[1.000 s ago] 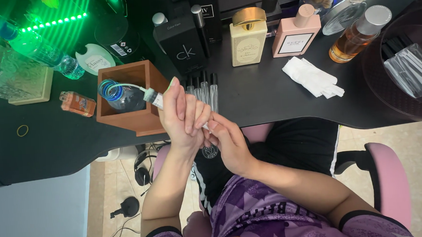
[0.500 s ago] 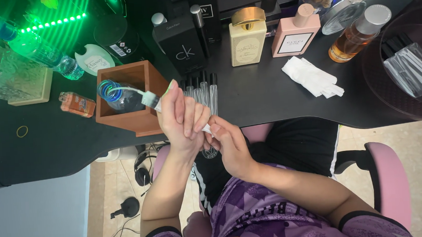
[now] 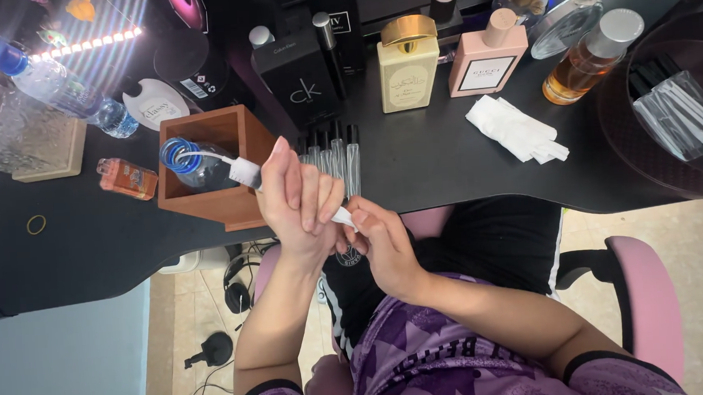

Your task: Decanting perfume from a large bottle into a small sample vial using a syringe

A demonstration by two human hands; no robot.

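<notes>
Shifted slightly right since the earlier frame: left hand (image 3: 298, 194), grip clamped on white-capped syringe-like dispenser (image 3: 244, 172) with tube curling to wooden box (image 3: 225, 132), held above near tabletop (image 3: 86, 238) edge; right hand (image 3: 383, 240), grip pinched on its white tip (image 3: 343, 216), steadying.

Small white vial (image 3: 341, 216) held level between both hands.

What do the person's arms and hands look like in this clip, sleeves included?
Both arms are bare from the upper arm down, with short purple patterned sleeves edged in black cuffs. The left hand and right hand wear no gloves; no rings or watch are visible.
</notes>
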